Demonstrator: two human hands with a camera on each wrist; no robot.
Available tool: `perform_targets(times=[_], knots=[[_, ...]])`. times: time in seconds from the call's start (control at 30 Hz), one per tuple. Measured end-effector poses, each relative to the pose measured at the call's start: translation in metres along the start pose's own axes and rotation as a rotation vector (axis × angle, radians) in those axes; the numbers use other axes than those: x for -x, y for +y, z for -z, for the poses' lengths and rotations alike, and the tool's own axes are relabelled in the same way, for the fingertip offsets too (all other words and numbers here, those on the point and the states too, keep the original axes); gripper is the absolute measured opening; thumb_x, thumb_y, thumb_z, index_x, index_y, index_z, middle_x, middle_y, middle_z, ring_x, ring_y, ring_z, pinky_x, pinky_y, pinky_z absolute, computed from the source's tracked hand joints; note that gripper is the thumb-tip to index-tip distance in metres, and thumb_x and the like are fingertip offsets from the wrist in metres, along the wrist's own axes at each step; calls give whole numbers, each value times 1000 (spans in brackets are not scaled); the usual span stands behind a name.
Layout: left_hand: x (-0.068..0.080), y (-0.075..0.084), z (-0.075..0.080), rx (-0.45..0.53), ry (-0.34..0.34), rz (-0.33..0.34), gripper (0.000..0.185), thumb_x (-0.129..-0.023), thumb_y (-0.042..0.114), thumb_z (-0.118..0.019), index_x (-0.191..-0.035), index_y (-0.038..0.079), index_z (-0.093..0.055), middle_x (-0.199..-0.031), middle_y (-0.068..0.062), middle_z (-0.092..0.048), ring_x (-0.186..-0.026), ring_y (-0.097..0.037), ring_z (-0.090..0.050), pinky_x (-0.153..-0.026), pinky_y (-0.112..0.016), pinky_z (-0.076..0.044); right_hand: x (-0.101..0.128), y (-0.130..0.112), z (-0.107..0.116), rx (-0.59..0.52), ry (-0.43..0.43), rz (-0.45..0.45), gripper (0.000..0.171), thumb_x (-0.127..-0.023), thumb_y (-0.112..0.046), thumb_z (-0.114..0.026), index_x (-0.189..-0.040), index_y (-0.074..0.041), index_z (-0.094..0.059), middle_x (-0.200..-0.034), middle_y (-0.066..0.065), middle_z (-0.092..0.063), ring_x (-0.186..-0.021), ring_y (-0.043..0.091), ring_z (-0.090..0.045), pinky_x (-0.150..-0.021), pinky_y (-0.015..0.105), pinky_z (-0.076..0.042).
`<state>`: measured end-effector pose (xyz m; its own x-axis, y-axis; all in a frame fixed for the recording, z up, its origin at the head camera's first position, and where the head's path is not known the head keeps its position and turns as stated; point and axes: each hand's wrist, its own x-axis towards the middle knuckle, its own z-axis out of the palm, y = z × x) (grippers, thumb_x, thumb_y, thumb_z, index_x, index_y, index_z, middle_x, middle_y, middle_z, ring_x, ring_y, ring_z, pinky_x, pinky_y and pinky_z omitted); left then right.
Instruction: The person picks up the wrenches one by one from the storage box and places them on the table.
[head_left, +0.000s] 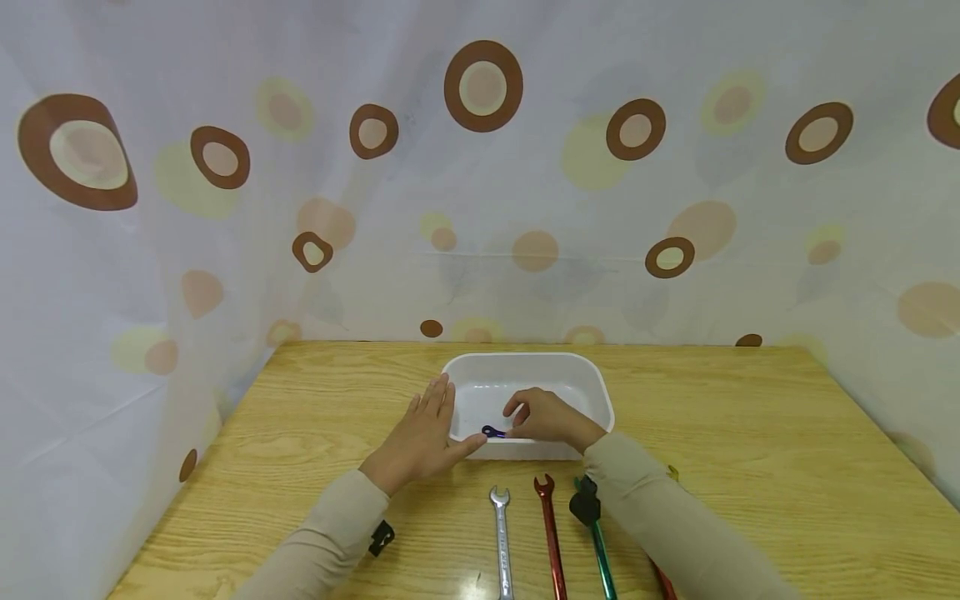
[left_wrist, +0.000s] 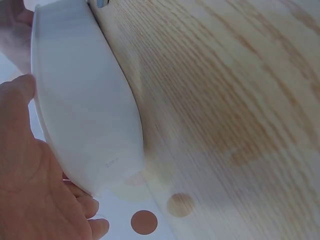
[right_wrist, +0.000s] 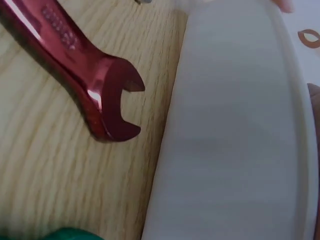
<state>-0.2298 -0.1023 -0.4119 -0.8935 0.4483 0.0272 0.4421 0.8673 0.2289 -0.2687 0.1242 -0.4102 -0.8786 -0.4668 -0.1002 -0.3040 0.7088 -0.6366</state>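
We saw a light wooden table [head_left: 750, 433] with visible grain, a smooth, matt white plastic tub [head_left: 592, 383], a glossy red metal wrench [right_wrist: 85, 75], a bright bare-metal wrench [head_left: 501, 542] to its left, and a thin printed cloth backdrop [head_left: 480, 208].

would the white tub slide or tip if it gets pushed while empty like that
The tub looks like thin plastic, so probably light. It sits flat on smooth wood table, so it would likely slide, which may be why the left hand rests against its side. Its low, wide shape makes tipping unlikely.
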Motion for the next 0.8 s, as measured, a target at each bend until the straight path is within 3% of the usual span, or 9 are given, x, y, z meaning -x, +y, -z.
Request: perform_targets(times=[0.23, 0.47, 0.8], knots=[[1, -1, -1, 10, 3, -4, 97, -92, 69, -36, -151, -6, -14, -159, -19, -5, -147, -34, -7, -117, -49, -15, -8, -2, -1, 61, -82, -2, 15, -81, 3, -64, -94, -3, -69, -84, 5, -64, -77, 13, -56, -71, 27, -47], [1, -1, -2, 19, 2, -3, 97, -92, 70, -35, -151, -5, -14, -159, -19, -5, -147, -33, -7, -117, -49, -14, -12, 1, -5, 83, -48, -3, 18, -76, 8, -61, -87, -4, -68, -80, 10, -63, -70, 12, -52, -63, 24, -44], [0, -3, -2, 4, -1, -9, 97, -92, 69, -35, -150, -6, -14, -159, -19, -4, -147, -34, -6, -117, -49, -13, -15, 4, -7, 96, -3, 8, 15, -73, 8, -66, -82, -4, -69, -77, 5, -64, -69, 12, -53, -61, 24, -44]])
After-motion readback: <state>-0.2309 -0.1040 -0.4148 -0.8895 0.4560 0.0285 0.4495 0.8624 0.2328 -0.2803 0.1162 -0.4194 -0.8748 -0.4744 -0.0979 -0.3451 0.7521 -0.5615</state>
